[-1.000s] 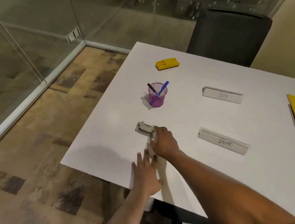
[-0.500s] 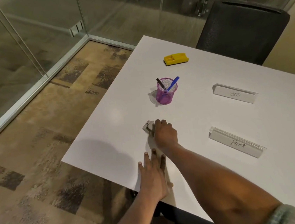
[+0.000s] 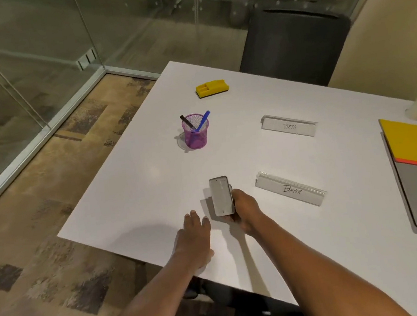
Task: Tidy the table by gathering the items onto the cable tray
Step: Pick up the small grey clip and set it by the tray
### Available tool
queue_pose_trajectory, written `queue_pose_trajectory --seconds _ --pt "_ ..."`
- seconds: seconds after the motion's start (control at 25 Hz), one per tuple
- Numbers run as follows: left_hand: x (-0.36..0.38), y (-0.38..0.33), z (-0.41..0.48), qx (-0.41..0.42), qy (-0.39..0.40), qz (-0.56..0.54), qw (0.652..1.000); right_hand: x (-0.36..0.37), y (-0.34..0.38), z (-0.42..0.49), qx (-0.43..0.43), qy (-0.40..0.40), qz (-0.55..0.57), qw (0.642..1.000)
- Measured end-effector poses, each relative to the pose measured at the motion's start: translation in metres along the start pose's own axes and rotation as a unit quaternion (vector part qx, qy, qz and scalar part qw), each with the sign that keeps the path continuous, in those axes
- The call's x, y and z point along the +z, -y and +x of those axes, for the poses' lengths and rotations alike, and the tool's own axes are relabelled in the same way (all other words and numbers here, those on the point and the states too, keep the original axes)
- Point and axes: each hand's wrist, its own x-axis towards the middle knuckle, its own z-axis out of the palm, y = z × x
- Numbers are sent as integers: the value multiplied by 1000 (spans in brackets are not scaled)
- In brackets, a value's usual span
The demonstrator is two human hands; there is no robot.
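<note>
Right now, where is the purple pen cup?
Head view: the purple pen cup stands on the table's left side, just nearer than the yellow eraser.

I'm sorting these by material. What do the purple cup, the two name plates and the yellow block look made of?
Purple cup: probably painted metal mesh; pens show through its fine grid. BETA name plate and DEAR name plate: seemingly clear glossy plastic over paper, see-through edges. Yellow block: matt moulded plastic, recessed top.

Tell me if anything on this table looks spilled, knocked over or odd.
Nothing stands out. The purple pen cup is upright, the BETA name plate and DEAR name plate stand properly, and nothing is spilled. The right hand simply grips a grey item.
</note>
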Motion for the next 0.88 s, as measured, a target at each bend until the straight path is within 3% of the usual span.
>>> queue_pose_trajectory --seconds 0.12,0.24,0.44,0.72,0.88 --pt "-9 -44 8 70 -12 29 997 -52 7 -18 36 74 164 983" --pt "-16 -104 18 117 -25 28 992 -112 13 -27 25 124 210 970" --pt "-13 -225 39 186 -41 48 980 -240 26 -44 -16 123 235 964" --pt "5 -355 73 225 -87 63 968 -409 35 -61 -66 -22 244 967" --pt "13 -399 89 225 -98 52 968 -485 39 -55 -113 -188 157 963"
